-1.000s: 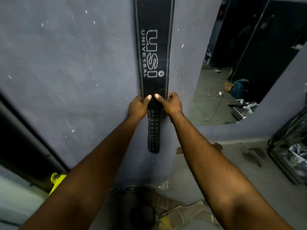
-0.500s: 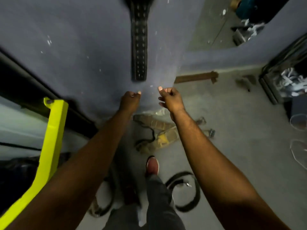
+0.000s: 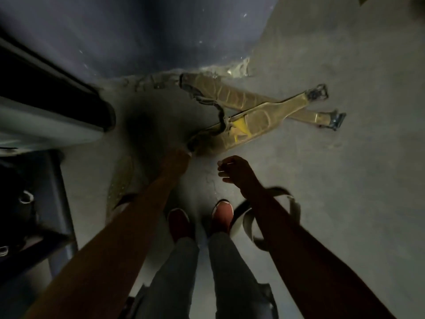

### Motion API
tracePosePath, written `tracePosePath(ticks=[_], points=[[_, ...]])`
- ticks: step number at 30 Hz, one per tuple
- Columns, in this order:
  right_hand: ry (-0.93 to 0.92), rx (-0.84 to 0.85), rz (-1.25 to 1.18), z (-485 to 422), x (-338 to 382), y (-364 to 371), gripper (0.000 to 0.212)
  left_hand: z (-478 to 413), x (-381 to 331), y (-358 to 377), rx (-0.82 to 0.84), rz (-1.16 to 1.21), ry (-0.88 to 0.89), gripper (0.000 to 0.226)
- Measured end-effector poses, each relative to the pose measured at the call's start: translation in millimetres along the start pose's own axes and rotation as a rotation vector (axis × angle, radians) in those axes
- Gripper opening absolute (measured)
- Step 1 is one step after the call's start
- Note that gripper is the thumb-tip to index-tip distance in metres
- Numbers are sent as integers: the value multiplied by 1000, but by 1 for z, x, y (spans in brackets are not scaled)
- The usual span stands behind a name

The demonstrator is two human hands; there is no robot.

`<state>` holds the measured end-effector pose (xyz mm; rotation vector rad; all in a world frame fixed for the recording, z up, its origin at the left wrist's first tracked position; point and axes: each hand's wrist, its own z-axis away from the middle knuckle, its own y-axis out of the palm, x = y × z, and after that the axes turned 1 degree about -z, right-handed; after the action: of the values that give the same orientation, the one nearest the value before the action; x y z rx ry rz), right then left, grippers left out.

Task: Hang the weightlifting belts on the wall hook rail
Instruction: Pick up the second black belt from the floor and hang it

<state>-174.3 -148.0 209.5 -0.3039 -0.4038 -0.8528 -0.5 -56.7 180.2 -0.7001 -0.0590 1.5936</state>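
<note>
Two tan belts (image 3: 253,117) are seen crossed on the floor (image 3: 356,215) at the foot of the wall (image 3: 161,31), with their buckles at the right-hand ends and their left ends lost in shadow. The left grip (image 3: 181,155) is lowered to the near end of one tan belt; its fingers are hidden behind the back of the hand, so it cannot be told whether the belt is held or only touched. The right grip (image 3: 234,171) is held above the floor with fingers loosely curled and nothing in it. A dark belt (image 3: 247,218) is looped beside the right shoe (image 3: 222,214) and is partly covered by the right forearm. A further strap (image 3: 122,180) left of the left forearm is too dim to be made out. The wall's upper part is cut off at the top edge.
</note>
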Motion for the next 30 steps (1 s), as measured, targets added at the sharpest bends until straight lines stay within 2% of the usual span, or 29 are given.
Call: tracePosePath(ticks=[3, 6, 8, 10, 11, 13, 16, 18, 21, 23, 25, 26, 27, 29, 30], points=[[7, -19, 44, -80, -33, 2, 21, -71, 20, 40, -23, -153, 79, 50], [-16, -53, 103, -143, -55, 4, 10, -126, 24, 71, -23, -231, 176, 68], [-29, -72, 119, -180, -67, 4, 5, -167, 33, 92, -29, -243, 228, 88], [-34, -64, 117, -200, -74, 3, 10, -197, 42, 106, 15, -302, 281, 110], [-30, -64, 111, -212, -80, 1, 12, -211, 47, 113, 22, -355, 307, 115], [-13, -67, 112, -228, -90, -2, 13, -227, 58, 122, -30, -492, 368, 103], [4, -86, 83, -242, -101, -7, 4, -236, 80, 119, -208, -667, 447, 74], [36, -118, 75, -251, -108, -12, 24, -240, 104, 110, -360, -786, 483, 55], [99, -241, 42, -263, -109, -21, 52, -252, 140, 93, -408, -555, 335, 51], [132, -319, 3, -273, -106, -27, 63, -261, 158, 73, -528, -442, 140, 54], [126, -366, -90, -285, -102, -30, 70, -261, 163, 58, -562, -395, 15, 55], [125, -382, -153, -291, -102, -31, 72, -258, 160, 58, -615, -467, 83, 53], [122, -383, -220, -295, -99, -31, 71, -254, 162, 65, -669, -572, 270, 50], [103, -316, -333, -307, -96, -29, 67, -245, 157, 85, -618, -765, 581, 44], [87, -273, -377, -313, -94, -26, 69, -244, 152, 98, -553, -750, 691, 40]])
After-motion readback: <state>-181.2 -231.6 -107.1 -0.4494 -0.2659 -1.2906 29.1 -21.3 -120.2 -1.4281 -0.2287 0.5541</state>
